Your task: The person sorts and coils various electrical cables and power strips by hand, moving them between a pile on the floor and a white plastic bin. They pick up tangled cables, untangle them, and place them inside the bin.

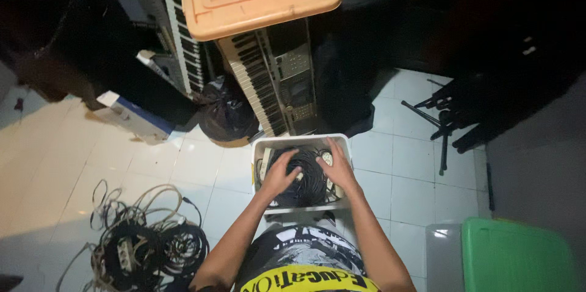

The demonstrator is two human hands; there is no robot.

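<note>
Black coiled cables (305, 179), white bin (302, 140)

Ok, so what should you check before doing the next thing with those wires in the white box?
1. Both hands on the coil: ok. The left hand and right hand press on the black cable coil.
2. Coil inside the white bin: ok, it sits within the walls.
3. Loose ends tucked in: cannot tell, the bin is dim.
4. Floor beside the bin: not ok. A tangle of cables lies spread on the tiles at the left.
5. Room behind the bin: not ok. A keyboard leans very close to its far wall.
</note>
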